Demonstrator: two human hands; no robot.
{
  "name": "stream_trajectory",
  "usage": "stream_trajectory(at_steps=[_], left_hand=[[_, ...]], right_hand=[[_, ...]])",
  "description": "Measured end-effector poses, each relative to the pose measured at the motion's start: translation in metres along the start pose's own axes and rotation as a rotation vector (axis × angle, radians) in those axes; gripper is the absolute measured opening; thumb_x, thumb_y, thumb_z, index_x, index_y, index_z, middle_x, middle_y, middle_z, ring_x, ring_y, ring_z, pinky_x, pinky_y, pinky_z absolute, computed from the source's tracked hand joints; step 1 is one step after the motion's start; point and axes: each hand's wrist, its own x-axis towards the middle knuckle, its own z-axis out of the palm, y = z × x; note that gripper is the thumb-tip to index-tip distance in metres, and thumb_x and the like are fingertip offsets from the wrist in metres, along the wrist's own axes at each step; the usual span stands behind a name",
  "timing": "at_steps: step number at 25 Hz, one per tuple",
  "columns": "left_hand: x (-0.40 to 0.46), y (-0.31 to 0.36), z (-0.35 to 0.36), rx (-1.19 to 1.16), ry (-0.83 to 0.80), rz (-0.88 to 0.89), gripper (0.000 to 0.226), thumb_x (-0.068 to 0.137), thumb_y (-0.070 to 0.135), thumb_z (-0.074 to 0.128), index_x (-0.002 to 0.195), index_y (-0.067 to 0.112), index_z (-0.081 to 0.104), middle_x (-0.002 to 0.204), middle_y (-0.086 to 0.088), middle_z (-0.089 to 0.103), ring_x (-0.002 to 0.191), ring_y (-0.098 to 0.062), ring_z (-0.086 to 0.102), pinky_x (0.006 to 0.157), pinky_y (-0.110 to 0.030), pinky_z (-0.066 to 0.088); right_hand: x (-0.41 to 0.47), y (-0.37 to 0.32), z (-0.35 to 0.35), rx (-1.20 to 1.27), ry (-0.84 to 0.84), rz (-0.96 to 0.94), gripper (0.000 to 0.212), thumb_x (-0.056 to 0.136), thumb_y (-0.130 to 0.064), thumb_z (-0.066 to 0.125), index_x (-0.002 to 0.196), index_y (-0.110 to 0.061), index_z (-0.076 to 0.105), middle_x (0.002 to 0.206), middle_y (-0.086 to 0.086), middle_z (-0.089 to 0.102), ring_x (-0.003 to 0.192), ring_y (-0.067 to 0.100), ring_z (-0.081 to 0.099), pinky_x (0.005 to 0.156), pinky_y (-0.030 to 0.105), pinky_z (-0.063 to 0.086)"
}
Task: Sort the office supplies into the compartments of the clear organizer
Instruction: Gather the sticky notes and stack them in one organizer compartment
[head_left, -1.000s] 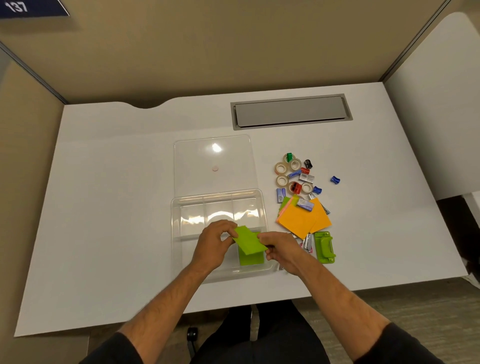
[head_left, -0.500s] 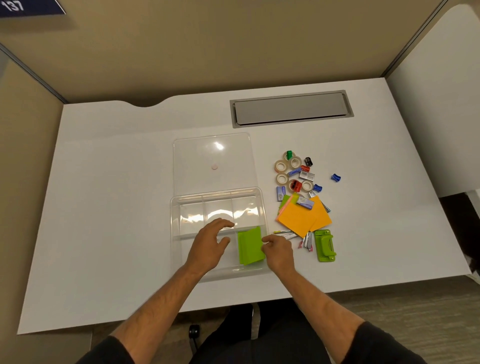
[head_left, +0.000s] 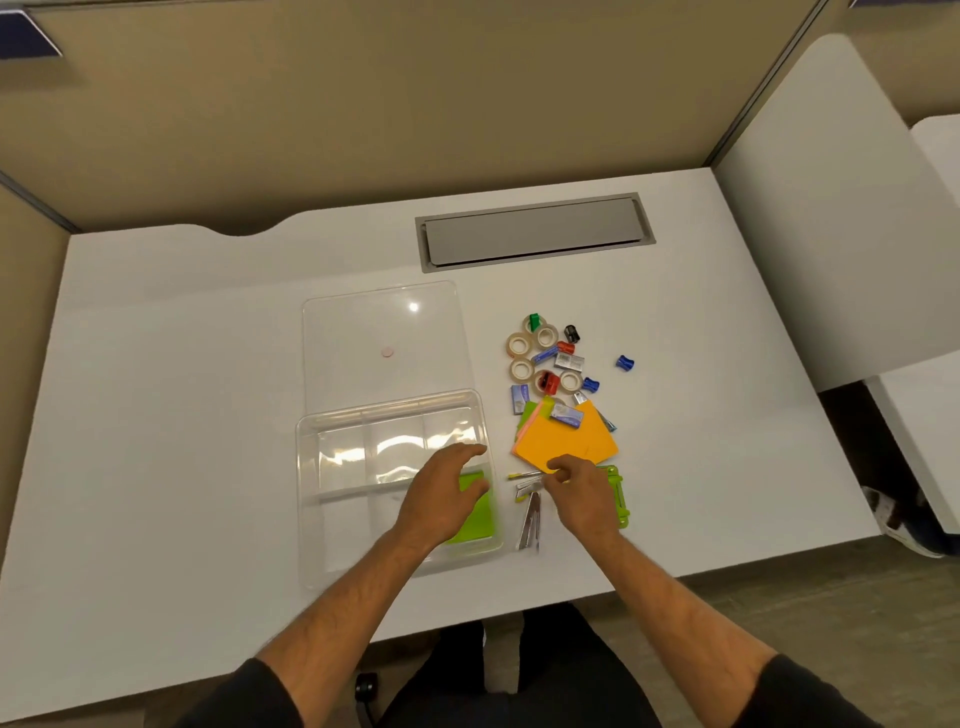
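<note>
Left hand (head_left: 441, 493) hovers over flat lime-green sticky pad (head_left: 480, 512).

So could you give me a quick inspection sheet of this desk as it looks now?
Surface: white desk, grey hatch set in its far side.
Job's things: clear organizer with green sticky notes in its near right compartment; its lid lies behind it.
Clutter: tape rolls, sharpeners, orange sticky notes, green stapler, loose clips, all right of the organizer.
Grippers: left hand open over the organizer; right hand curled by the clips, hold unclear.
Cables: nothing seen.
Surroundings: tan partition walls.
</note>
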Motion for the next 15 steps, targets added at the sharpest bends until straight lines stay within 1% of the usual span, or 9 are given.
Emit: stream_trajectory(at_steps=[2, 5, 7, 9, 10, 12, 15], left_hand=[[0.012, 0.015, 0.019, 0.024, 0.000, 0.009, 0.047, 0.088, 0.032, 0.068, 0.133, 0.032, 0.055, 0.136, 0.006, 0.055, 0.127, -0.011, 0.045, 0.100, -0.016, 0.028], [0.032, 0.034, 0.048, 0.071, -0.017, 0.009, 0.048, 0.090, 0.032, 0.067, 0.136, 0.027, 0.054, 0.134, 0.003, 0.056, 0.124, -0.013, 0.046, 0.099, -0.018, 0.030], [0.045, 0.043, 0.063, 0.095, -0.028, 0.017, 0.049, 0.091, 0.029, 0.066, 0.137, 0.023, 0.053, 0.134, -0.002, 0.055, 0.123, -0.017, 0.048, 0.101, -0.022, 0.033], [0.058, 0.050, 0.077, 0.131, -0.038, 0.037, 0.049, 0.090, 0.023, 0.066, 0.137, 0.020, 0.054, 0.134, -0.006, 0.055, 0.123, -0.021, 0.048, 0.101, -0.027, 0.035], [0.065, 0.051, 0.082, 0.172, -0.051, 0.054, 0.049, 0.090, 0.020, 0.065, 0.138, 0.018, 0.053, 0.136, -0.007, 0.054, 0.124, -0.023, 0.047, 0.102, -0.030, 0.034], [0.080, 0.052, 0.091, 0.326, -0.102, 0.107, 0.051, 0.091, 0.018, 0.062, 0.140, 0.017, 0.050, 0.145, -0.004, 0.048, 0.128, -0.024, 0.043, 0.103, -0.034, 0.033], [0.099, 0.052, 0.100, 0.560, -0.179, 0.193, 0.055, 0.090, 0.019, 0.059, 0.143, 0.018, 0.044, 0.155, -0.001, 0.035, 0.132, -0.026, 0.037, 0.101, -0.038, 0.035]], right_hand=[[0.012, 0.014, -0.019, -0.008, 0.002, 0.035, 0.022, 0.086, -0.024, 0.068, 0.107, -0.018, 0.071, 0.098, 0.005, 0.072, 0.080, 0.017, 0.063, 0.073, 0.026, 0.047], [0.028, 0.035, -0.040, -0.055, -0.018, 0.041, 0.022, 0.086, -0.028, 0.066, 0.107, -0.021, 0.071, 0.102, 0.004, 0.072, 0.078, 0.013, 0.058, 0.072, 0.024, 0.043], [0.036, 0.045, -0.051, -0.071, -0.033, 0.022, 0.022, 0.087, -0.028, 0.065, 0.107, -0.022, 0.071, 0.104, 0.004, 0.071, 0.082, 0.014, 0.059, 0.073, 0.025, 0.043], [0.044, 0.054, -0.060, -0.079, -0.066, 0.009, 0.022, 0.088, -0.028, 0.064, 0.108, -0.022, 0.070, 0.106, 0.004, 0.071, 0.090, 0.018, 0.063, 0.075, 0.028, 0.048], [0.048, 0.058, -0.064, -0.081, -0.085, 0.003, 0.022, 0.088, -0.027, 0.065, 0.108, -0.022, 0.070, 0.105, 0.003, 0.071, 0.093, 0.018, 0.063, 0.077, 0.030, 0.051], [0.054, 0.065, -0.069, -0.082, -0.123, -0.006, 0.022, 0.088, -0.027, 0.066, 0.109, -0.022, 0.070, 0.102, 0.001, 0.071, 0.094, 0.018, 0.063, 0.081, 0.034, 0.053], [0.065, 0.076, -0.076, -0.071, -0.162, -0.020, 0.021, 0.087, -0.025, 0.067, 0.108, -0.022, 0.070, 0.094, -0.003, 0.070, 0.092, 0.016, 0.063, 0.077, 0.028, 0.050]])
